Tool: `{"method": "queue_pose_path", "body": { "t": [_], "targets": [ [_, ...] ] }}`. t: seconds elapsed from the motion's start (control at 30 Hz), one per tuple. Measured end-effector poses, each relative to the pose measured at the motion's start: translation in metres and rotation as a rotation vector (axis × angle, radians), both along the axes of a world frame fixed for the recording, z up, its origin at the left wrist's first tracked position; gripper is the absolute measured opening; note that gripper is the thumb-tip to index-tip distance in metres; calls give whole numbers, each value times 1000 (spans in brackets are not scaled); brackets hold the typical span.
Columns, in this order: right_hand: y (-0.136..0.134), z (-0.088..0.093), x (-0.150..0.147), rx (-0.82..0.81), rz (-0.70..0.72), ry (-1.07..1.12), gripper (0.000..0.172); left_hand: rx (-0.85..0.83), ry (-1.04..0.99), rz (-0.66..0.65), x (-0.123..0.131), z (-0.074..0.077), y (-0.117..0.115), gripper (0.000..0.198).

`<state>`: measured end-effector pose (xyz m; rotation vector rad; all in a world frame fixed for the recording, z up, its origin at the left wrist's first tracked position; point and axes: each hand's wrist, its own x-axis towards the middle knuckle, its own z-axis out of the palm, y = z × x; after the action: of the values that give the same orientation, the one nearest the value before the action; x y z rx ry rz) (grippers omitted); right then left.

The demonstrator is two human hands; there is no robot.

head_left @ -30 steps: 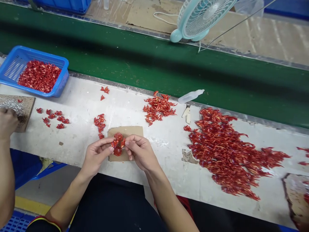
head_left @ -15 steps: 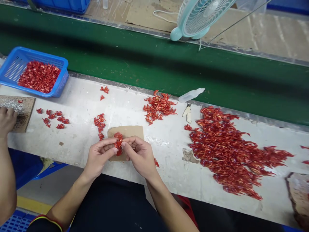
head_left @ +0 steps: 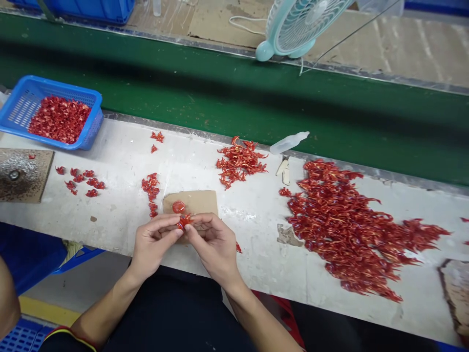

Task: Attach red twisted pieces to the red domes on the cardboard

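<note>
Bench: long scuffed white worktop [head_left: 110,225], green conveyor belt [head_left: 220,98] behind it, mint-green desk fan [head_left: 295,27] at top centre.
Left hand [head_left: 154,244]: narrow pinch, thumb and fingertips on small glossy red curled piece [head_left: 184,221].
Right hand [head_left: 212,247]: narrow pinch on same piece from opposite side.
Held piece: centre of frame, over brown cardboard sheet [head_left: 201,203], between both hands.
Beside it: round glossy red disc [head_left: 178,207] lying on the cardboard, just above left hand.
Loose stock: large heap of red curled pieces [head_left: 340,230] at right; smaller pile [head_left: 240,164] above centre; short strip of pieces [head_left: 151,193] left of cardboard.
Upper left: blue plastic basket [head_left: 54,83] filled with red pieces.
Far left: brown square board with silvery patch [head_left: 24,176]; clear plastic squeeze bottle [head_left: 287,143] lies at the belt edge, right of centre.
Lower left edge: co-worker's forearm [head_left: 5,303].
</note>
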<state>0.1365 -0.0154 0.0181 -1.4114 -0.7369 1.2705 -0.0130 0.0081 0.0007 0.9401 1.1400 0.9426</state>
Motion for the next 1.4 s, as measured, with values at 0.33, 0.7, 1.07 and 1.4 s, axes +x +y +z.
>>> {"method": "queue_pose_path", "body": {
  "t": [0.33, 0.7, 1.07, 1.4],
  "targets": [
    [-21, -17, 40, -10, -194, -83, 35, 193, 200, -198, 2, 9, 9, 23],
    [-113, -83, 186, -189, -922, -607, 44, 479, 818, -193, -63, -25, 33, 27],
    [-136, -96, 216, -319, -947, -906, 33, 479, 839, -193, -61, -31, 37, 22],
    [-130, -87, 220, -427, -883, -1111, 30, 314, 460, 107, -68, -31, 32, 20]
  ]
}}
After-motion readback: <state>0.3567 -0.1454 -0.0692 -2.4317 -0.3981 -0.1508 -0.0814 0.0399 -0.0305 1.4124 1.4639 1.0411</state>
